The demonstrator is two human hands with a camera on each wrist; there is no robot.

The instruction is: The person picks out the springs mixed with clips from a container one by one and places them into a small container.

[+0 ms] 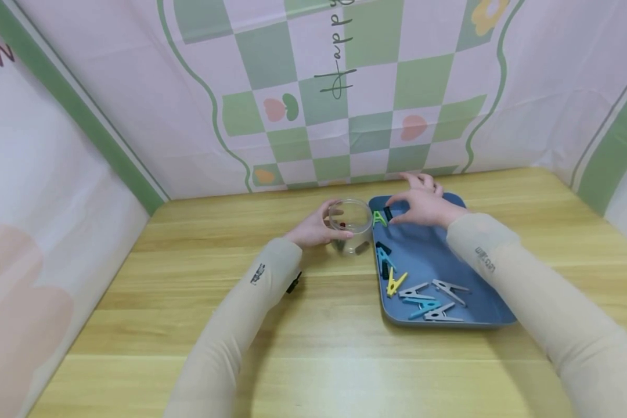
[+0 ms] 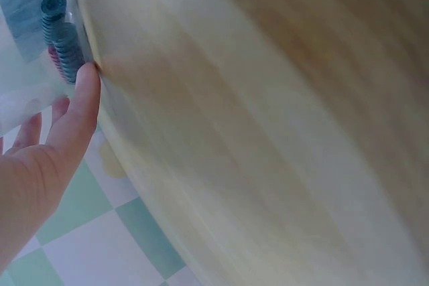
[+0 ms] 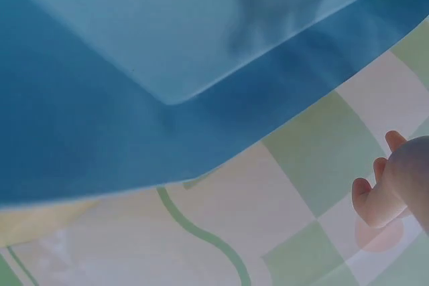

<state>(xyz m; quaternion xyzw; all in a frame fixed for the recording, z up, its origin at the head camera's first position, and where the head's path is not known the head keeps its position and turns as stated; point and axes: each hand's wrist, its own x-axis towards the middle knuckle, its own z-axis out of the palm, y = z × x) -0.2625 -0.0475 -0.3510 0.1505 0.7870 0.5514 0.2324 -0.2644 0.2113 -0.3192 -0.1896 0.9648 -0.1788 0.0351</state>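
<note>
My left hand (image 1: pixel 316 228) is curled round a clear round plastic jar (image 1: pixel 351 235) beside the tray. Inside the jar, the left wrist view shows dark green ribbed cylinders (image 2: pixel 67 51) and a reddish piece behind them. My right hand (image 1: pixel 420 204) is over the far end of the blue tray (image 1: pixel 423 252). A dark ribbed cylinder (image 1: pixel 388 213) sits between its thumb and index finger, apparently pinched; the right wrist view hides that contact. Close by is a green clothespin (image 1: pixel 379 219), against the tray's left wall.
The tray also holds a yellow clothespin (image 1: pixel 395 284), blue clothespins (image 1: pixel 422 306), several grey clothespins (image 1: pixel 449 289) and more dark pieces (image 1: pixel 385 269) along its left side. A printed cloth (image 1: pixel 303 64) hangs behind the wooden table (image 1: pixel 230 290).
</note>
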